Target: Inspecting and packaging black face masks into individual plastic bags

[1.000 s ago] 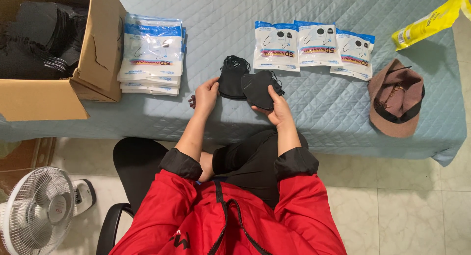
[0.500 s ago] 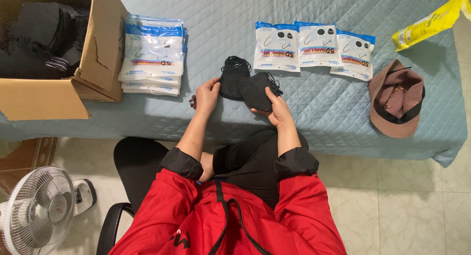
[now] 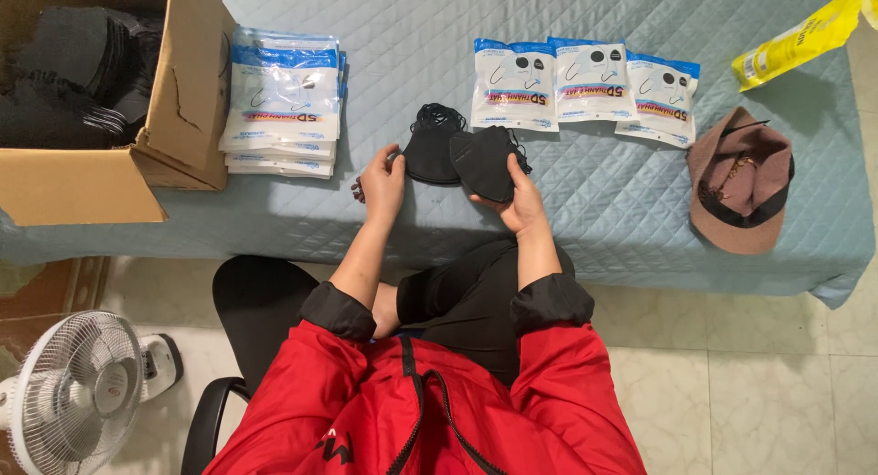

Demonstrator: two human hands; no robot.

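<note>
My left hand (image 3: 381,181) and my right hand (image 3: 521,199) hold black face masks (image 3: 462,155) just above the front part of a table covered with a light blue quilted cloth (image 3: 585,201). The left hand grips the left mask's edge; the right hand holds the right mask from below. The two masks overlap in the middle. I wear a red jacket with dark cuffs and sit on a black chair.
A stack of flat white-and-blue packets (image 3: 283,100) lies left, three more packets (image 3: 585,82) at the back. An open cardboard box (image 3: 137,164) of black masks stands far left. A brown cap (image 3: 739,181) and yellow bag (image 3: 805,32) lie right. A white fan (image 3: 78,393) stands on the floor.
The two hands have drawn slightly apart, spreading the black masks side by side. Little else has moved.
</note>
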